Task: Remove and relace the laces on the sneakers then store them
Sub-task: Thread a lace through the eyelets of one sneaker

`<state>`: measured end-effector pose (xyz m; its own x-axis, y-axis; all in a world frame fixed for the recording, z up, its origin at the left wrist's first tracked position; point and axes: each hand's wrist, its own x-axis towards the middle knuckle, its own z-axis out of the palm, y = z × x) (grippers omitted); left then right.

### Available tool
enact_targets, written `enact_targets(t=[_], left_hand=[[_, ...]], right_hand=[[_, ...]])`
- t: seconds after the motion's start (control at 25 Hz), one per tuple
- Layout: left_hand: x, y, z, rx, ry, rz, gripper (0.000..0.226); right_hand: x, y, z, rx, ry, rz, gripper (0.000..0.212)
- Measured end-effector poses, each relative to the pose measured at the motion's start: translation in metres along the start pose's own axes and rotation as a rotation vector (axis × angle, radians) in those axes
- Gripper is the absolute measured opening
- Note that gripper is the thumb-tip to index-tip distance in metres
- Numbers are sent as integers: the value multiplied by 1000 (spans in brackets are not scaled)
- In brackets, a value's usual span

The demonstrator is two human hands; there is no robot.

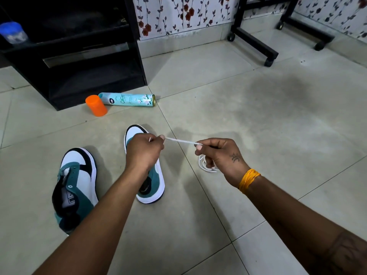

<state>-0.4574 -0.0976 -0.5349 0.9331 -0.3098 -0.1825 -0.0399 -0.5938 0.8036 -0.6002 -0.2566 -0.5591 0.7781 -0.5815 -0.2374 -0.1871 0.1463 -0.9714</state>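
While both sneakers lie unlaced (relacing step judged pending), a thin white cotton lace (181, 141) is pinched taut between left hand (146, 150) and right hand (220, 155); next, its tip needs threading through an eyelet.

Head-worn view, angled down, hands (178, 151) close, floor (258, 126) perhaps slightly distorted

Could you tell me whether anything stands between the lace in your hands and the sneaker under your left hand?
Nothing visible does. The lace is stretched between the left hand and right hand, just above the sneaker; only the left hand itself covers the sneaker's middle.
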Motion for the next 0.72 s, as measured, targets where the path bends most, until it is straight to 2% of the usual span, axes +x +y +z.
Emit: enact_targets(t=[0.08,0.12,0.2,0.24,0.28,0.36,0.44,0.56,0.6,0.64,0.72], left_hand=[[-2,0,1,181,16,122,21],[-5,5,3,194,-31,175,19],[-13,14,12,149,-197,272,29],[-15,17,17,152,-261,307,22],[-15,18,20,145,-301,322,11],[-9,15,17,151,-331,282,20],[-2,11,7,236,-292,188,25],[3,3,-1,576,-29,263,18],[2,3,-1,543,-19,287,16],[-1,6,1,419,-110,274,17],[-9,14,9,99,-410,204,16]], right_hand=[[2,1,0,2,7,-21,8],[3,0,2,-19,-10,-31,9],[3,-3,7,-63,-53,-50,10],[3,-4,10,-77,-70,-55,11],[3,-5,11,-90,-85,-55,12],[1,-5,12,-104,-100,-37,13],[-1,-4,8,-88,-74,-21,9],[2,-5,0,-55,-21,-31,7],[3,-6,0,-50,-24,-37,7],[4,-8,2,-46,-36,-44,7],[5,-10,9,-23,-72,-50,9]])
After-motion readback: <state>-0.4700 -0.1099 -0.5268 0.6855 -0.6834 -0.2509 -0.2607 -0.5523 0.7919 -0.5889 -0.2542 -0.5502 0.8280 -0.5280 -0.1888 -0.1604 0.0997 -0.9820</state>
